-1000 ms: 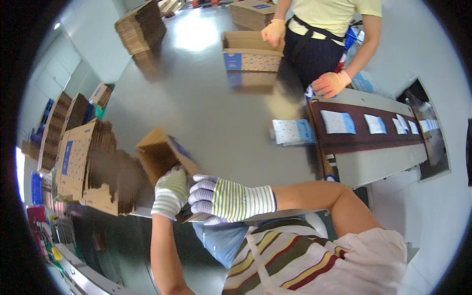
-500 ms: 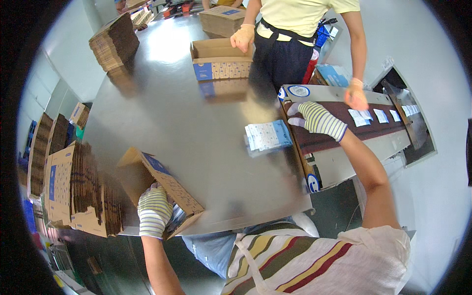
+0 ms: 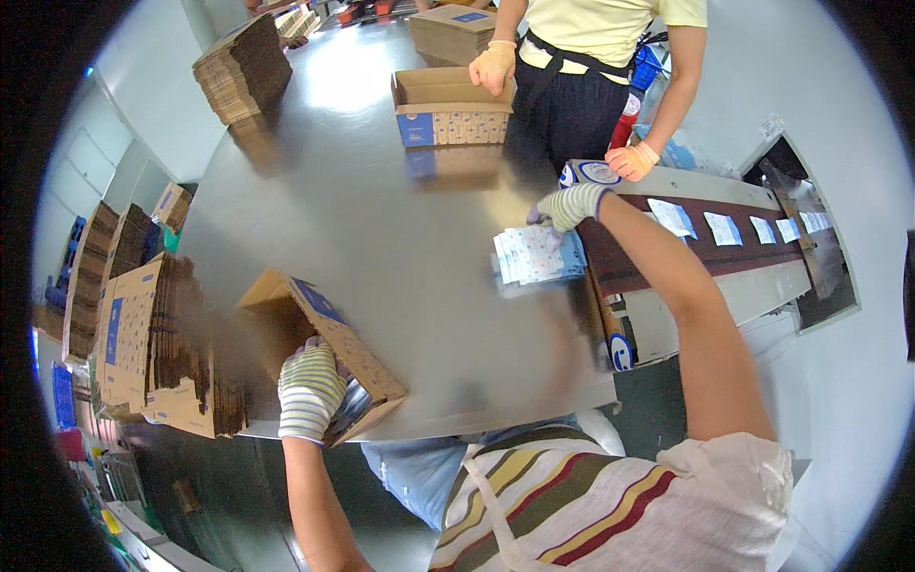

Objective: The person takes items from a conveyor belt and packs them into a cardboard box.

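Observation:
My left hand (image 3: 313, 393), in a striped knit glove, is curled over the near side of an open cardboard box (image 3: 355, 336). Its fingertips reach inside and are partly hidden; several blue-and-white packets show beside them. My right hand (image 3: 569, 212), in a matching glove, is over a small pile of white and light-blue packets (image 3: 527, 255) on the table's right side. Its thumb touches the top of the pile, and its fingers are apart at the pile's far edge. Beside that hand runs a dark-red conveyor belt (image 3: 629, 263) carrying a row of similar packets (image 3: 721, 229).
A metal table (image 3: 381, 229) spans the middle. Stacks of flattened cartons (image 3: 143, 338) stand at left, with another stack (image 3: 238, 71) at far left. Across the table, a co-worker's gloved hand (image 3: 494, 67) touches a second open box (image 3: 453, 124); the other hand (image 3: 633, 162) is beside the belt.
My right hand has moved left from over the belt to the packet pile. My left hand stays at the box. The co-worker's hand has drawn back from the belt packets, which now lie differently.

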Demonstrator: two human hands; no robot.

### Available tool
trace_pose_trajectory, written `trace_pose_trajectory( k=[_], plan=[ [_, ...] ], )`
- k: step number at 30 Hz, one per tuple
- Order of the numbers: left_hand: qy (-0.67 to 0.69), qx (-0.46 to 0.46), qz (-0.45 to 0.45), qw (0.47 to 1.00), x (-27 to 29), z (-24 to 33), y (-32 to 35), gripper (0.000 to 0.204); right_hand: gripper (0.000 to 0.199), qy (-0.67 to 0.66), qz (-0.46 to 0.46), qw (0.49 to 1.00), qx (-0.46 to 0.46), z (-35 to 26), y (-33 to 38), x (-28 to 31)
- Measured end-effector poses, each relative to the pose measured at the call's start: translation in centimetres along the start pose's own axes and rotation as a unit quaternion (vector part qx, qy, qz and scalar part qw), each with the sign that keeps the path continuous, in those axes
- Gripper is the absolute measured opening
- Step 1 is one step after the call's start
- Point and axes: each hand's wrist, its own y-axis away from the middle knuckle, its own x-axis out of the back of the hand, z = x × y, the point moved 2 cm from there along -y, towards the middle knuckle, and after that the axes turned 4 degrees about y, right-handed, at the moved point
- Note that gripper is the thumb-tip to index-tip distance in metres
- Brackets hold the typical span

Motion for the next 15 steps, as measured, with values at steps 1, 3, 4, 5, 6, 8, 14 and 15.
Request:
trace_pose_trajectory(
  k=[1, 3, 4, 5, 6, 8, 14, 15],
  plan=[
    [-0.007, -0.005, -0.011, 1.000, 0.2, 0.4, -0.5, 0.042, 0.067, 0.012, -0.045, 0.998, -0.030, 2.2, -2.6, -2.5],
    [-0.012, 0.024, -0.036, 0.999, 0.1, 0.0, -0.1, 0.046, 0.078, 0.029, -0.105, 0.994, -0.004, -1.1, -3.5, -2.2],
    [-0.007, 0.018, -0.016, 1.000, 0.1, -0.1, 0.2, 0.046, 0.080, 0.069, -0.165, 0.984, -0.021, -4.2, -2.7, -2.0],
    [-0.002, 0.008, 0.003, 1.000, 0.2, 0.0, 0.4, 0.046, 0.091, -0.062, -0.145, 0.987, 0.002, -6.3, -1.4, -3.2],
    [0.002, -0.009, 0.022, 1.000, 0.3, 0.2, 0.3, 0.046, 0.100, 0.022, 0.046, 0.997, 0.063, -8.8, -0.3, -4.6],
    [0.002, -0.006, 0.000, 1.000, 0.2, 0.3, -0.2, 0.046, 0.083, -0.004, 0.149, 0.979, 0.137, -12.9, 1.5, -7.8],
    [-0.004, 0.013, -0.023, 1.000, -0.3, -0.2, 0.2, 0.043, 0.039, -0.588, 0.041, 0.795, 0.146, -21.1, 4.4, -10.3],
    [-0.001, 0.004, -0.013, 1.000, -0.6, -0.3, -0.1, 0.042, 0.038, -0.722, 0.022, 0.674, 0.154, -20.8, 3.9, -11.2]
  ],
)
